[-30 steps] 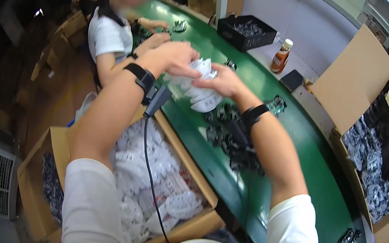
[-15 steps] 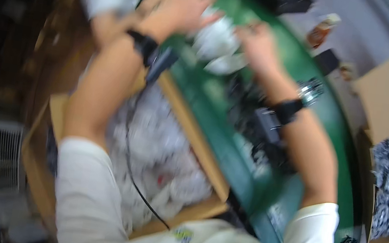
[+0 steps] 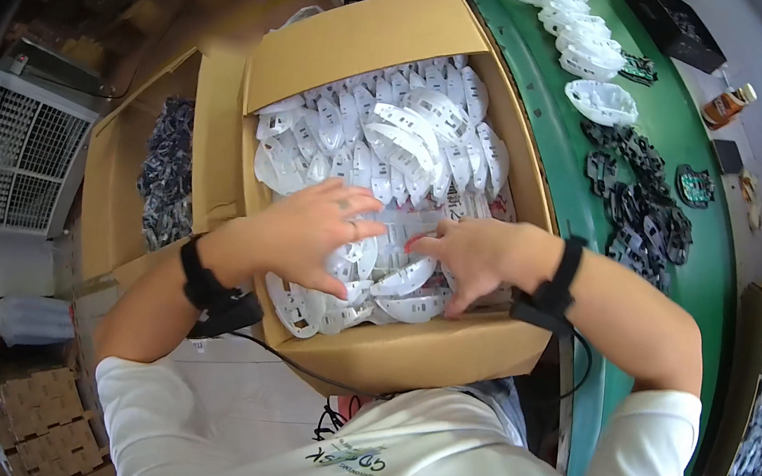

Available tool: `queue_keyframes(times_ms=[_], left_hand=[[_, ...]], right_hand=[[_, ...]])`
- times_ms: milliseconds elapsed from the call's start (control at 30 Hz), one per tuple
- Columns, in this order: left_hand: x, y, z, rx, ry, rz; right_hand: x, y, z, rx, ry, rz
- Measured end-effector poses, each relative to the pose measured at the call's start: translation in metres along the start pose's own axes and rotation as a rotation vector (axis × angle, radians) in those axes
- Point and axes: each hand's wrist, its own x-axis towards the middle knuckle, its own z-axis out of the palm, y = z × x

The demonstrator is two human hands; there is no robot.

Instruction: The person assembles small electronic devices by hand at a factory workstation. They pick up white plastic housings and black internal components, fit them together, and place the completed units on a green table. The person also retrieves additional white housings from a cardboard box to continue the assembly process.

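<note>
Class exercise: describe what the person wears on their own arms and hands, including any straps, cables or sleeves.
Both hands, left hand and right hand, are bare, without gloves. Each wrist carries a black strap: the left wristband has a black box with a thin black cable; the right wristband also has a cable. Short white sleeves cover the upper arms.

Two hands (image 3: 318, 234), three open cardboard boxes (image 3: 362, 38), one bottle (image 3: 727, 104).

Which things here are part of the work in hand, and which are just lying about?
In hand:
- left hand and right hand, both resting on the white plastic parts
- open cardboard box holding those parts

Lying about:
- black parts on the green belt
- brown bottle
- white fan grille
</note>
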Motion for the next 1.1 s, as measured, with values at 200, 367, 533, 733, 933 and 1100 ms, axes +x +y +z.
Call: queue_keyframes(times_ms=[200,367,533,733,933,1100], left_hand=[[0.072,0.032,0.04,-0.338,-0.594,-0.26],[0.068,0.046,0.085,-0.317,-0.328,-0.248],[0.065,0.038,0.072,-0.398,-0.339,-0.239],[0.061,0.009,-0.03,-0.663,-0.067,-0.225],[0.165,-0.067,-0.087,-0.522,0.38,-0.434],[0.293,-0.164,-0.045,-0.579,0.542,-0.728]], right_hand=[[0.018,0.007,0.002,0.108,-0.268,-0.068],[0.016,0.004,0.005,0.019,-0.295,0.096],[-0.001,0.017,0.004,0.09,-0.122,0.071],[-0.091,0.026,-0.021,0.418,0.764,-0.128],[-0.143,0.083,-0.054,1.196,1.691,0.099],[-0.165,0.181,-0.074,1.486,1.825,0.535]])
